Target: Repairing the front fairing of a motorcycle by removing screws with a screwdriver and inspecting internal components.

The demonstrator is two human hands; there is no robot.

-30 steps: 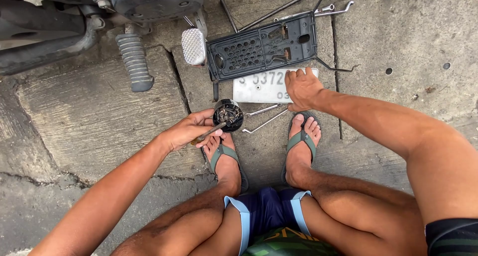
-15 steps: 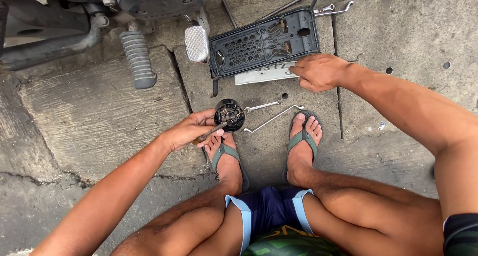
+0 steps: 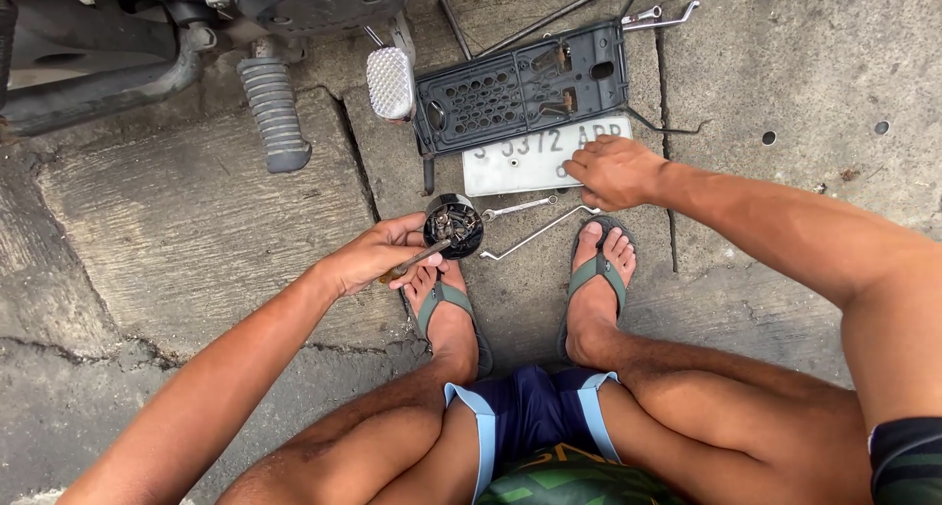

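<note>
A: Entry, head view. Person squatting on cracked concrete, feet in green sandals (image 3: 446,304). What does the left hand (image 3: 378,258) have?

B: Fingers curled round a small dark round cup (image 3: 453,225), mouth facing up, full of what look like bolts. The cup sits just above the left foot's toes. The same hand also pinches a thin rusty rod-like tool (image 3: 412,263) between thumb and fingers.

A: Long axis of that tool?

B: Runs diagonally, lower left to upper right; the far tip points at the cup and nearly meets its rim.

A: Right hand (image 3: 613,171)?

B: Knuckles up, fingers bent down onto the right end of a white number plate (image 3: 520,161). Whether it grips the edge or only presses on it, I cannot tell; the fingertips are hidden.

A: Plate orientation?

B: Flat on the ground, long axis left to right, tilted slightly up toward the right. Its upper edge lies against a dark perforated plastic bracket (image 3: 520,88) with the same tilt.

A: Other items?

B: Two slim metal wrenches (image 3: 535,232) on the concrete between cup and right foot, both slanting up to the right. Another wrench (image 3: 667,16) lies beyond the bracket's far corner. Upper left: a motorcycle's ribbed footpeg (image 3: 275,112) and a chequered metal pedal (image 3: 390,81).
</note>
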